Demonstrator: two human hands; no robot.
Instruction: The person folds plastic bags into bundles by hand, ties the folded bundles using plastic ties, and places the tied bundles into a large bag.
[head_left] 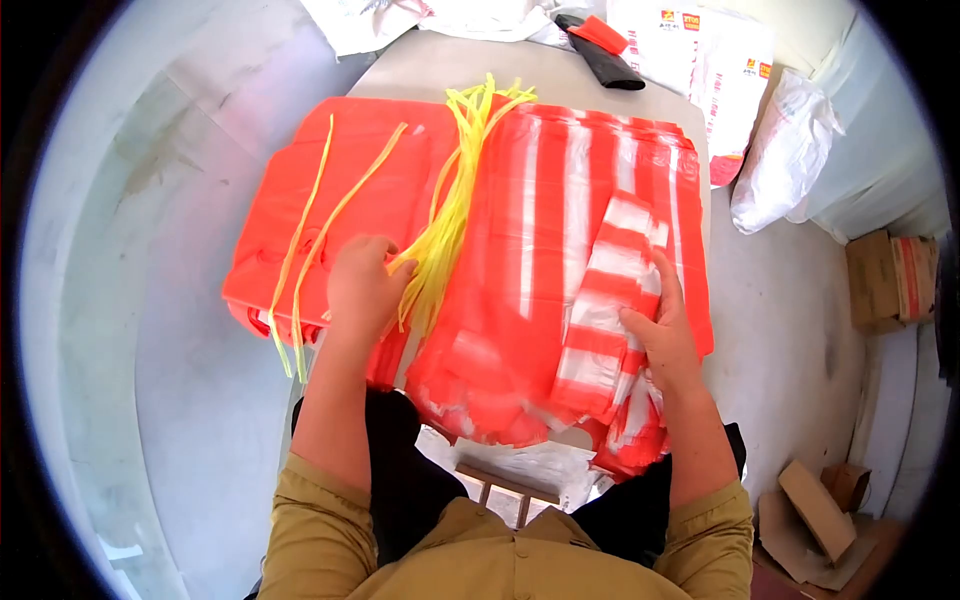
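My left hand (365, 283) is closed at the lower part of a bunch of yellow plastic strips (455, 215), thumb and fingers pinching there. The bunch lies lengthwise between two red piles. My right hand (668, 325) grips the right edge of a folded bundle of red-and-white striped plastic bags (600, 325), thumb on top. Under that bundle spreads a stack of striped plastic bags (545, 200), its near end crumpled. On the left, two loose yellow strips (315, 245) cross a plain red stack (265, 225) that looks like plastic bags.
The piles rest on a grey table (430, 75). At its far edge lie a black-and-red roll (605, 60) and white printed sacks (735, 90). A stuffed white plastic sack (790, 150) stands at right. Cardboard boxes (875, 285) and flattened cardboard (815, 520) are farther right.
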